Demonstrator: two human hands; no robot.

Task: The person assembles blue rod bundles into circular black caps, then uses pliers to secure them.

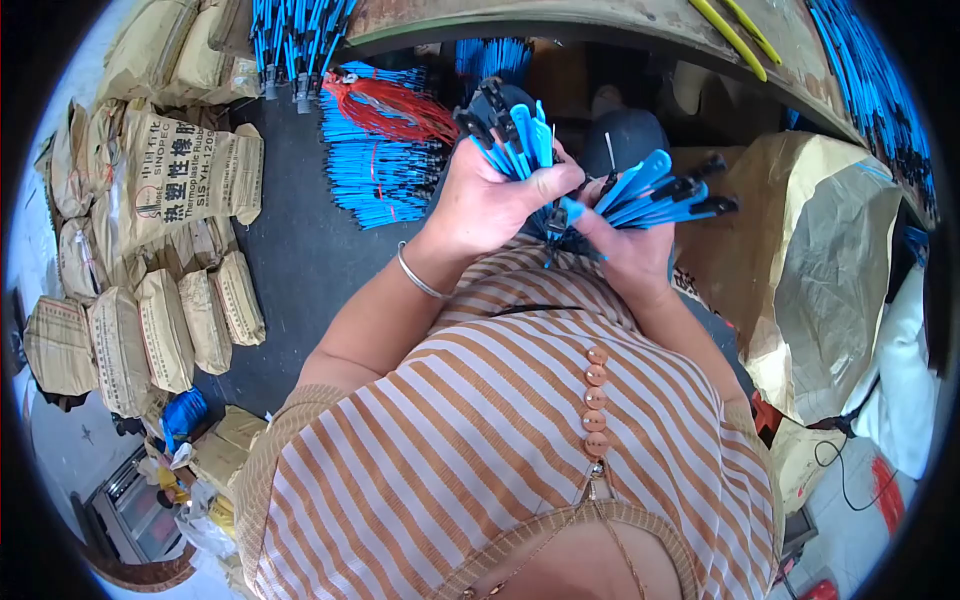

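My left hand [485,200], a bracelet on its wrist, is closed round a bunch of blue plastic strips [523,130] with black ends pointing up and away. Close beside it, my right hand [638,255] grips a second bunch of blue strips [645,200], fanned out to the right with black tips. The thumbs nearly meet in front of my body, where the lower ends of the bunches come together. Fingers and strips overlap there, so I cannot tell whether the two bunches touch.
Blue strips lie in stacks [375,185] on the dark surface beyond my left hand, with red strings [390,105] over them. A curved tabletop [600,18] carries a yellow-handled tool [730,38]. Brown paper packages [160,325] fill the left; a large open paper sack [790,290] stands right.
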